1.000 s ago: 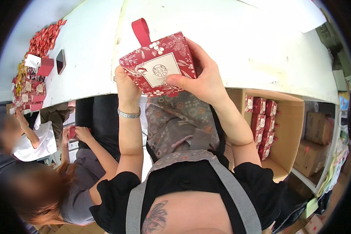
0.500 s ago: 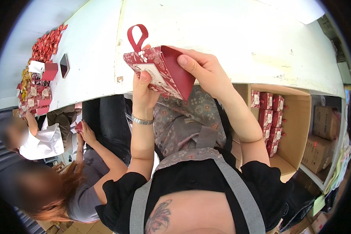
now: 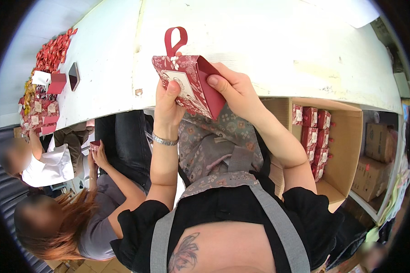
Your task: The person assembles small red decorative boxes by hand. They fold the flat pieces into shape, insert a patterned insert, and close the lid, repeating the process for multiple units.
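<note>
A dark red gift box with a white floral print, a pale label and a red ribbon loop on top is held up between both hands, over the table's near edge. My left hand is closed on its left side, thumb across the printed front beside the label. At the right, my right hand grips the plain red side panel, thumb pressed on it and fingers behind. Those fingers are mostly hidden by the box and the hand.
An open cardboard carton with several small red gift boxes stands to my right, below the white table. Far left on the table are a phone and a heap of red packets. Two co-workers sit to my left.
The box and both hands have shifted slightly, its ribbon loop now further right. The nearer co-worker's head has moved right, and the small red box in that person's hands shows more.
</note>
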`<state>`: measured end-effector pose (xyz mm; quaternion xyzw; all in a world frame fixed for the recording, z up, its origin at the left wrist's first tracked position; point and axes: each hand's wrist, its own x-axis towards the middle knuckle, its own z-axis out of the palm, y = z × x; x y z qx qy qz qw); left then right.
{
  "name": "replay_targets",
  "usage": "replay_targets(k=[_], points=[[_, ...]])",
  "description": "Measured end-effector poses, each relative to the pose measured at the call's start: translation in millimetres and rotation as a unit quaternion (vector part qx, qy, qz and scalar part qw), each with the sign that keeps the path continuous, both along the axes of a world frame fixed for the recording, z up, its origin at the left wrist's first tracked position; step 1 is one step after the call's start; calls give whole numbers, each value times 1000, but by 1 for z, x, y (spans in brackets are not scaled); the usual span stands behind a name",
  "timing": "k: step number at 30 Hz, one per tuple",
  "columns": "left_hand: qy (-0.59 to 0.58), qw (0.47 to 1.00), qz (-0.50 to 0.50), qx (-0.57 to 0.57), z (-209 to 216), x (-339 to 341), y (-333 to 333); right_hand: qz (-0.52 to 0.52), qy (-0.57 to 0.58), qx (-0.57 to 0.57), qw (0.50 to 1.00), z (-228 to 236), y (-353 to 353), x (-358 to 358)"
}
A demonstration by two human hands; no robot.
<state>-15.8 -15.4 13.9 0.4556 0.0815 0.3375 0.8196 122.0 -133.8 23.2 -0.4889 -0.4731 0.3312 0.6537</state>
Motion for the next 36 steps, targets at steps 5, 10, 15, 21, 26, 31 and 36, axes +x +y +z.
replay_targets(k=[5,10,15,21,26,31,36], points=[[30,999,27,-14,0,5,5,-80,9,-33,996,-4,11,4],[65,995,70,-23,13,24,9,-112,-31,24,993,-9,14,7],[112,992,56,20,2,35,22,-37,65,-44,996,-21,23,22],[171,980,84,57,0,43,26,-172,-414,2,894,-12,19,32],[303,937,114,129,-11,43,38,-128,-521,2,844,7,26,40],[286,835,59,467,34,24,26,-108,-540,37,834,-7,27,62],[336,692,25,638,39,10,40,-59,-478,-9,876,5,19,49]])
